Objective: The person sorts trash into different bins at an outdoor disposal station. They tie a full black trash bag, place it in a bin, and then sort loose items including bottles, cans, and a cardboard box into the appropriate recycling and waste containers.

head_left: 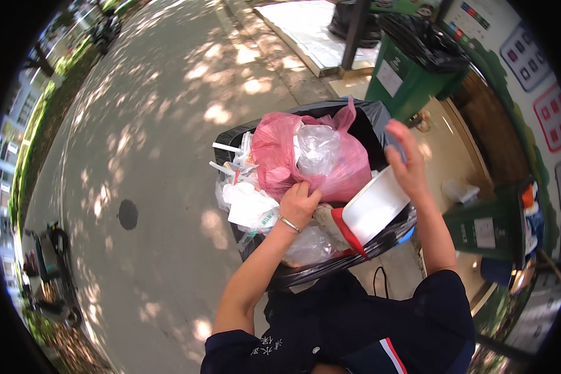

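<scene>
A bin lined with a black bag [380, 115] stands in front of me, heaped with rubbish. My left hand [300, 206], a bracelet at its wrist, is closed with its fingertips pinching the near edge of a pink plastic bag [273, 146]. Crumpled clear plastic [318, 149] shows in the bag's mouth. Over the bin's right side my right hand [408, 163] is raised, fingers apart and holding nothing. Just below it a white tub [375, 207] lies tilted beside a red-edged wrapper [349, 230]. White paper [250, 204] and straws [226, 148] lie at the left.
A green bin [389, 78] with a black liner stands beyond at the right. Another green bin [487, 227] is close on my right, by a printed board [523, 53]. Paved road [149, 156] runs along the left, with a parked scooter [50, 274] at its edge.
</scene>
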`<state>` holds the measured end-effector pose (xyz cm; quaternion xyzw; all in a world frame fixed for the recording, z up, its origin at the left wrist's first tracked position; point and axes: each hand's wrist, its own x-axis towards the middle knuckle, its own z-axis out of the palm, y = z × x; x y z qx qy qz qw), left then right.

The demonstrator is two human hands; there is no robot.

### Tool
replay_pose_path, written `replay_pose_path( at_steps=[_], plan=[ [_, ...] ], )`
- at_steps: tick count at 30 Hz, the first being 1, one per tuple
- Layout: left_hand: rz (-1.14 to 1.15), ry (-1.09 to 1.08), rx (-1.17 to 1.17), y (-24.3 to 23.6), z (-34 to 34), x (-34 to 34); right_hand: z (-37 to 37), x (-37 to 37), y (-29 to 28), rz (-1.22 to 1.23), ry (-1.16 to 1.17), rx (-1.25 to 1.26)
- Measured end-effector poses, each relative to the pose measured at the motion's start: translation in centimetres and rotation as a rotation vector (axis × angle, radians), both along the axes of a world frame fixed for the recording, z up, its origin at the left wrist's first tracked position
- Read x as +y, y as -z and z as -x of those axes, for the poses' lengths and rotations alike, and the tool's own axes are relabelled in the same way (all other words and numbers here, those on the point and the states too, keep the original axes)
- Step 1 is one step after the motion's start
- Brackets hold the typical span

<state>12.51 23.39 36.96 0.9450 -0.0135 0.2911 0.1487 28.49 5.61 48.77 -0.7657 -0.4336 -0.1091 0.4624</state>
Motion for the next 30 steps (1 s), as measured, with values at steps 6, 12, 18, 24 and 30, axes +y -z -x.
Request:
replay_pose_path(
  at_steps=[6, 12, 18, 24, 30],
  plan=[
    [0.095, 0.289, 0.092, -6.0, 5.5, 0.0, 0.2, -13.2, 13.2, -0.125, 1.067, 0.352],
    [0.209, 0.205, 0.043, -3.0, 13.2, 6.4, 1.4, -13.5, 14.4, -0.691, 1.143, 1.124],
    [0.309, -0.058, 0.091, 0.1, 18.2, 11.1, -0.9, -21.3, 18.1, -0.608, 0.904, 1.395],
    [0.357, -0.318, 0.156, 2.6, 22.9, 13.8, -0.5, -16.2, 17.5, -0.932, 0.577, 1.657],
    [0.364, -0.373, 0.229, 4.7, 21.9, 12.7, -2.5, -18.2, 20.9, -1.264, 0.696, 0.804]
  ],
)
